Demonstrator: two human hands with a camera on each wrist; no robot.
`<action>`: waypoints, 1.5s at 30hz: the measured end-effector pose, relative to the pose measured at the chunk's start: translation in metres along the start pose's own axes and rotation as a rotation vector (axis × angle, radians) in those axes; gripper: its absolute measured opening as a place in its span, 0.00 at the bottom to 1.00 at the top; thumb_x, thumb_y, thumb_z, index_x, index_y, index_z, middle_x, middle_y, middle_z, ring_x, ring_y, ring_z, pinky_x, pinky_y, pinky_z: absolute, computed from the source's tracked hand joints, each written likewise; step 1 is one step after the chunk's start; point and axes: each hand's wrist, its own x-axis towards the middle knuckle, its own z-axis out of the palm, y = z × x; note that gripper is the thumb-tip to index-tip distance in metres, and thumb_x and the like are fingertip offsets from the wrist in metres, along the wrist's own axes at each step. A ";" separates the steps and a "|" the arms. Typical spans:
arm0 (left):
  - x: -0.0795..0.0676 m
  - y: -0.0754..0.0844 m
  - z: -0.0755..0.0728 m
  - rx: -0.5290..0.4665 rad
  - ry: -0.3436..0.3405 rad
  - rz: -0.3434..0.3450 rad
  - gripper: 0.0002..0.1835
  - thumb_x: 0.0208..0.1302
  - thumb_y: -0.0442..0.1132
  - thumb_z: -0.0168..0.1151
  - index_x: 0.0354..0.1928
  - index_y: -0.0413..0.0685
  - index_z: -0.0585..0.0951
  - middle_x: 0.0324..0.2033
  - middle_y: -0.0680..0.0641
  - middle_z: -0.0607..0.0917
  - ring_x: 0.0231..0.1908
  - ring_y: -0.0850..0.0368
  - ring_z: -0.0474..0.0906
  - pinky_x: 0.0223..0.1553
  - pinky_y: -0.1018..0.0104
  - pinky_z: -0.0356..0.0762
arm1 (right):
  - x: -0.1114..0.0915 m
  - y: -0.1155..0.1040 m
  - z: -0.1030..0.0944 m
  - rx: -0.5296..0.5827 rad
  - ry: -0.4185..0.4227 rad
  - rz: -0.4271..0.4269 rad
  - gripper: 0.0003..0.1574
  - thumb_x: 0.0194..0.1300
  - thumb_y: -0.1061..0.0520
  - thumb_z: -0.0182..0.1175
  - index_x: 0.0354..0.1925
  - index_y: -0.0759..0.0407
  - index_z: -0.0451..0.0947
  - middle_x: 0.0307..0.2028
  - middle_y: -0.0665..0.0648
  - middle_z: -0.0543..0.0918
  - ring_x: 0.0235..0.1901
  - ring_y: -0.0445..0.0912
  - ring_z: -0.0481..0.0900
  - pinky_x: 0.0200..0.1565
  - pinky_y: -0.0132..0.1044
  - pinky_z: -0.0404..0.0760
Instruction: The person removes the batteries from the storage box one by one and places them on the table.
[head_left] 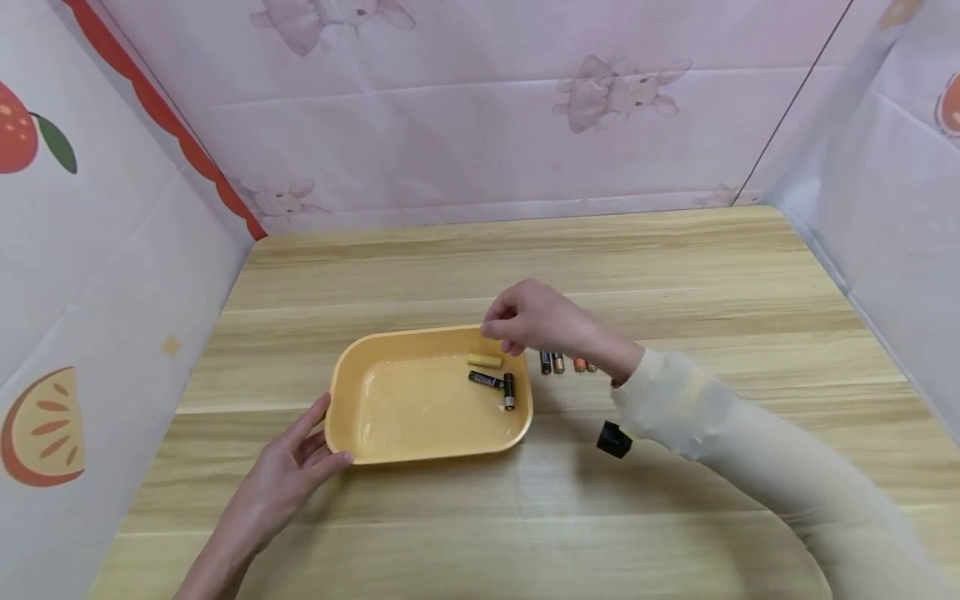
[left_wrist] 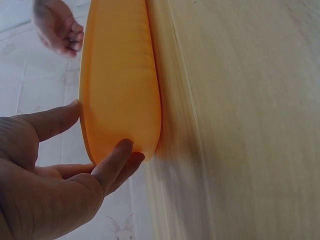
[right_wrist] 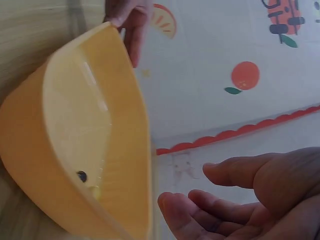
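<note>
A yellow plastic tub (head_left: 427,457) stands on the table, with a yellow battery (head_left: 484,361) and two black batteries (head_left: 509,392) lying at its right end. My left hand (head_left: 288,462) holds the tub's near left corner, thumb and fingers on either side of it; in the left wrist view, fingertips (left_wrist: 122,147) touch the outer wall. Over the far right corner hovers my right hand (head_left: 536,317), its fingers loosely bent. The right wrist view shows a gap with nothing in it between that thumb and the fingers (right_wrist: 175,210).
Right of the tub, black-and-copper batteries (head_left: 552,362) and orange-ended batteries (head_left: 581,365) lie in a row, partly hidden by the right wrist. A small black block (head_left: 614,439) shows beside the right cuff. Printed cloth walls (head_left: 480,150) border the wooden table (head_left: 525,533).
</note>
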 end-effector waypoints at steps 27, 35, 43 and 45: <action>0.000 -0.002 0.004 -0.035 0.000 0.015 0.50 0.68 0.29 0.68 0.82 0.41 0.47 0.77 0.30 0.57 0.70 0.37 0.66 0.56 0.75 0.79 | 0.030 0.019 0.075 -0.556 0.032 0.006 0.17 0.67 0.72 0.58 0.22 0.60 0.73 0.22 0.56 0.75 0.19 0.44 0.75 0.16 0.29 0.77; 0.000 -0.001 0.003 -0.038 -0.005 -0.001 0.50 0.69 0.30 0.68 0.83 0.43 0.46 0.77 0.31 0.56 0.71 0.37 0.65 0.57 0.75 0.78 | 0.034 0.025 0.087 -0.637 0.040 -0.030 0.17 0.68 0.72 0.57 0.24 0.59 0.74 0.23 0.56 0.76 0.21 0.45 0.74 0.19 0.32 0.76; -0.001 0.000 0.003 -0.024 0.001 -0.014 0.50 0.69 0.30 0.68 0.83 0.43 0.47 0.77 0.31 0.56 0.71 0.38 0.65 0.57 0.75 0.79 | 0.038 0.029 0.085 -0.457 0.011 -0.081 0.18 0.66 0.67 0.64 0.20 0.55 0.77 0.18 0.47 0.72 0.18 0.39 0.69 0.18 0.28 0.68; -0.001 0.001 0.002 -0.025 -0.001 -0.014 0.50 0.69 0.30 0.68 0.83 0.44 0.46 0.77 0.31 0.56 0.71 0.37 0.65 0.57 0.74 0.79 | 0.039 0.028 0.082 -0.403 -0.001 -0.121 0.10 0.66 0.63 0.68 0.26 0.55 0.83 0.22 0.46 0.77 0.21 0.39 0.72 0.21 0.28 0.70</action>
